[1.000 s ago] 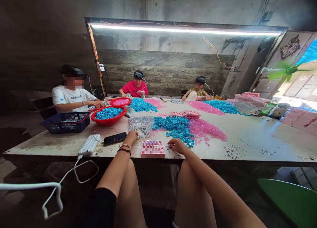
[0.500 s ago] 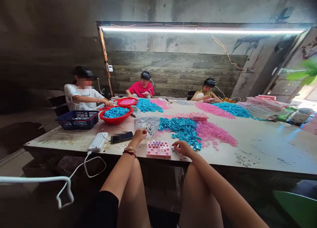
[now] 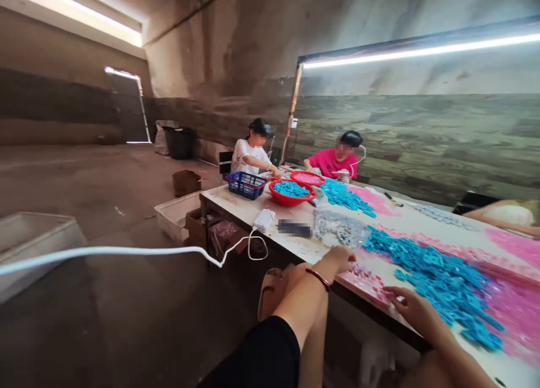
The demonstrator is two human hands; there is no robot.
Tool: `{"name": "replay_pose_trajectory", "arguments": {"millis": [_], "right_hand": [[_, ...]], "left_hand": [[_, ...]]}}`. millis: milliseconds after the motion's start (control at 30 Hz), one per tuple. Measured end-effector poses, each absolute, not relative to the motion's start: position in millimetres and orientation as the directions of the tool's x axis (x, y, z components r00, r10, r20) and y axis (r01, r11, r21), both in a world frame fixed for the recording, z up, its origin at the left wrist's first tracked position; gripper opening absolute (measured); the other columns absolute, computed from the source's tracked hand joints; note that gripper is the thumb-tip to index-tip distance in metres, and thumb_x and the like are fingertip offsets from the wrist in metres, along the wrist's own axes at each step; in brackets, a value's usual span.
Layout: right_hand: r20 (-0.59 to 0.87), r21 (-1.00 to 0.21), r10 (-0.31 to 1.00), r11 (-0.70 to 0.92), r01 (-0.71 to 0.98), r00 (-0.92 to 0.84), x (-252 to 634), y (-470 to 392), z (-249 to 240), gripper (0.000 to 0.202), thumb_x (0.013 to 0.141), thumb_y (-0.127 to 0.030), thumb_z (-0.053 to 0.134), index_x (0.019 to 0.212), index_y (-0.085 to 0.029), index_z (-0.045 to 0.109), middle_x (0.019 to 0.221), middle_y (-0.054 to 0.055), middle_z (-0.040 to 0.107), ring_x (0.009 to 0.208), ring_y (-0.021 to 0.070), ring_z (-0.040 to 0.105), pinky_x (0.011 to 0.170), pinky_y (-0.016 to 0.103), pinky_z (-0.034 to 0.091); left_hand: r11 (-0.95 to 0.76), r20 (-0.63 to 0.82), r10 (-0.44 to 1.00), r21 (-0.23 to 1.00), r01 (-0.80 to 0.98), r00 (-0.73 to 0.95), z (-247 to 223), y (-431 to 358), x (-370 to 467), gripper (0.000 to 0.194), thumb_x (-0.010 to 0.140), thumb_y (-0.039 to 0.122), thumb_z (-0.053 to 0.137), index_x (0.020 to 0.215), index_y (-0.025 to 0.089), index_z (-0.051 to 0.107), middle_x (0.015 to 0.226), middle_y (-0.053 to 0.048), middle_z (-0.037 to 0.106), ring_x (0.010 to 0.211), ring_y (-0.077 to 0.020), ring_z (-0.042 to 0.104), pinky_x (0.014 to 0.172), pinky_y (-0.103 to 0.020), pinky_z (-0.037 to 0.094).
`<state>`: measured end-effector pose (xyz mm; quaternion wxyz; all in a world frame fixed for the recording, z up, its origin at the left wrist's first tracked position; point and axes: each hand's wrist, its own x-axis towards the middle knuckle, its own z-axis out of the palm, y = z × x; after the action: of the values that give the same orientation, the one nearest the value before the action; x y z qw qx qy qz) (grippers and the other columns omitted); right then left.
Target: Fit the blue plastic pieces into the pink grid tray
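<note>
A pink and white tray (image 3: 366, 282) with small pieces on it lies at the near edge of the table. At the tray's far left corner is my left hand (image 3: 338, 260), its fingers curled together; what they hold, if anything, is too small to make out. My right hand (image 3: 405, 305) is at the tray's right end, thumb and fingers apart, fingertips by the tray's edge. Just beyond my left hand lies a clear plastic bag (image 3: 341, 228) of small grey parts. A heap of blue pieces (image 3: 439, 275) spreads behind and right of the tray, with pink pieces (image 3: 517, 312) beside it.
On the table (image 3: 270, 230) stand a red basin (image 3: 291, 199) of blue pieces, another red basin (image 3: 307, 177) and a dark blue basket (image 3: 246, 185). A white power bank (image 3: 265, 219) with a cable and a dark phone (image 3: 294, 228) lie near the edge. People sit across the table.
The view has swung left and tilted, so the table now sits to the right and more floor shows. Both hands stay beside the tray, my right hand now closer to its edge.
</note>
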<state>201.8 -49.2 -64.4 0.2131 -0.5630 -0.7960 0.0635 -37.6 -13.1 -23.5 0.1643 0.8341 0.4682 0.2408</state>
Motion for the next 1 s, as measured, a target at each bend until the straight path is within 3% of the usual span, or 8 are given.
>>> {"name": "replay_pose_trajectory", "arguments": {"millis": [167, 300, 467, 700, 767, 867, 1000], "right_hand": [[0.192, -0.333, 0.962, 0.25, 0.909, -0.194, 207.0, -50.4, -60.9, 0.037, 0.067, -0.051, 0.046, 0.085, -0.025, 0.066, 0.077, 0.006, 0.07, 0.065, 0.0241, 0.065, 0.063, 0.034, 0.049], [0.208, -0.334, 0.966, 0.218, 0.917, -0.154, 211.2, -52.7, -58.4, 0.027, 0.065, -0.051, 0.048, 0.072, -0.026, 0.057, 0.075, 0.004, 0.069, 0.059, 0.0223, 0.064, 0.056, 0.032, 0.047], [0.203, -0.214, 0.967, 0.197, 0.957, -0.154, 211.2, -53.5, -58.9, 0.023, 0.069, -0.048, 0.048, 0.067, -0.026, 0.051, 0.068, 0.003, 0.066, 0.057, 0.0218, 0.062, 0.053, 0.031, 0.043], [0.217, -0.12, 0.958, 0.219, 0.968, -0.189, 198.0, -64.4, -54.0, 0.009, 0.073, -0.024, 0.046, 0.071, -0.02, 0.053, 0.079, 0.01, 0.064, 0.076, 0.0234, 0.061, 0.069, 0.034, 0.044], [0.275, -0.167, 0.92, 0.331, 0.929, -0.279, 195.0, -70.3, -51.1, 0.012, 0.075, -0.023, 0.046, 0.077, -0.017, 0.056, 0.085, 0.013, 0.063, 0.084, 0.025, 0.059, 0.076, 0.037, 0.044], [0.304, -0.158, 0.909, 0.343, 0.926, -0.285, 194.0, -68.1, -47.9, 0.02, 0.077, -0.027, 0.048, 0.093, -0.017, 0.056, 0.101, 0.012, 0.06, 0.1, 0.023, 0.054, 0.088, 0.035, 0.041], [0.351, -0.231, 0.87, 0.439, 0.868, -0.346, 187.3, -42.4, -41.9, 0.032, 0.081, -0.032, 0.048, 0.11, -0.018, 0.05, 0.111, 0.011, 0.057, 0.107, 0.022, 0.051, 0.091, 0.037, 0.04]], "left_hand": [[-0.544, 0.246, 0.836, 0.489, 0.682, 0.49, -28.8, -13.7, -36.6, 0.026, 0.072, 0.01, 0.055, 0.096, 0.012, 0.066, 0.1, -0.009, 0.066, 0.089, -0.0175, 0.059, 0.079, -0.025, 0.046], [-0.561, 0.251, 0.824, 0.484, 0.672, 0.508, -30.1, -9.3, -37.1, 0.026, 0.072, 0.009, 0.055, 0.096, 0.01, 0.065, 0.1, -0.011, 0.066, 0.088, -0.0182, 0.059, 0.078, -0.025, 0.046], [-0.563, 0.256, 0.823, 0.478, 0.674, 0.506, -27.8, -10.1, -38.3, 0.025, 0.072, 0.009, 0.054, 0.094, 0.011, 0.066, 0.096, -0.009, 0.067, 0.086, -0.017, 0.06, 0.076, -0.023, 0.046], [-0.534, 0.254, 0.842, 0.519, 0.668, 0.476, -19.4, -19.1, -41.7, 0.025, 0.071, 0.009, 0.052, 0.092, 0.011, 0.066, 0.092, -0.008, 0.068, 0.082, -0.0162, 0.06, 0.075, -0.023, 0.046], [-0.539, 0.268, 0.839, 0.533, 0.652, 0.474, -17.3, -15.8, -42.5, 0.025, 0.069, 0.006, 0.05, 0.086, 0.01, 0.067, 0.09, -0.008, 0.067, 0.082, -0.0169, 0.059, 0.076, -0.024, 0.046], [-0.556, 0.311, 0.829, 0.548, 0.624, 0.465, -15.9, -0.5, -43.6, 0.029, 0.068, 0.002, 0.044, 0.085, 0.011, 0.066, 0.088, -0.008, 0.066, 0.083, -0.0172, 0.058, 0.079, -0.026, 0.045], [-0.587, 0.355, 0.808, 0.545, 0.598, 0.47, -15.7, 25.4, -44.5, 0.027, 0.07, 0.004, 0.044, 0.086, 0.011, 0.065, 0.09, -0.008, 0.064, 0.086, -0.0175, 0.057, 0.081, -0.026, 0.044]]}}
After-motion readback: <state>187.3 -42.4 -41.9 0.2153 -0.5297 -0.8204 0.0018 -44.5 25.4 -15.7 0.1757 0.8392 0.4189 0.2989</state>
